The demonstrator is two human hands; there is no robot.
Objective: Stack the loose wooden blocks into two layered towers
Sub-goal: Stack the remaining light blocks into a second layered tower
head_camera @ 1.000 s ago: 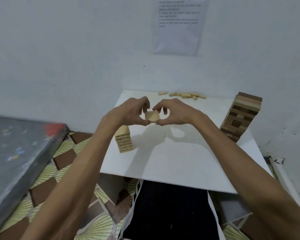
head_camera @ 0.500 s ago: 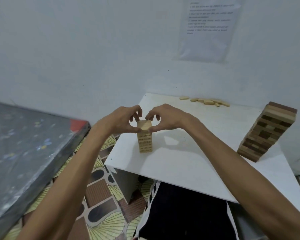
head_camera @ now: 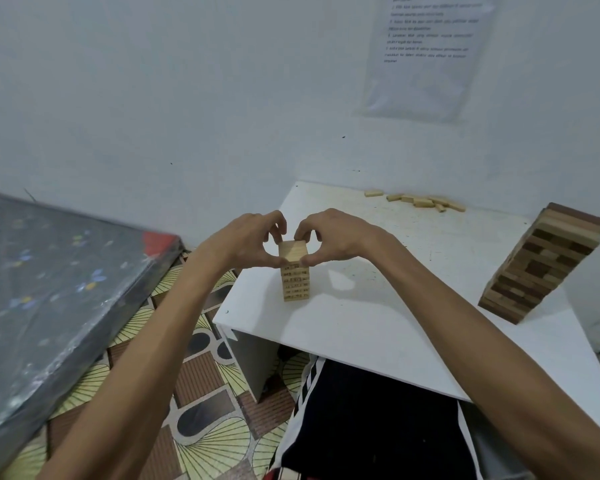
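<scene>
**Top layer (head_camera: 293,251) moved onto pale tower (head_camera: 295,284)**

Since a second ago both hands have carried the layer leftward from mid-tabletop. It now rests atop the pale tower, near the tabletop's (head_camera: 378,327) left edge. Left hand (head_camera: 246,242) and right hand (head_camera: 333,237) each pinch it, thumb in front, fingers behind. Striped tower (head_camera: 541,265) stands by the right edge. Loose blocks (head_camera: 423,201) lie along the far edge.

I can read nothing here. The sheet of paper (head_camera: 426,53) on the wall (head_camera: 187,98) carries several lines of print, too blurred for me to make out. The block tower (head_camera: 295,282) has dark marks on its side, equally unreadable.
</scene>
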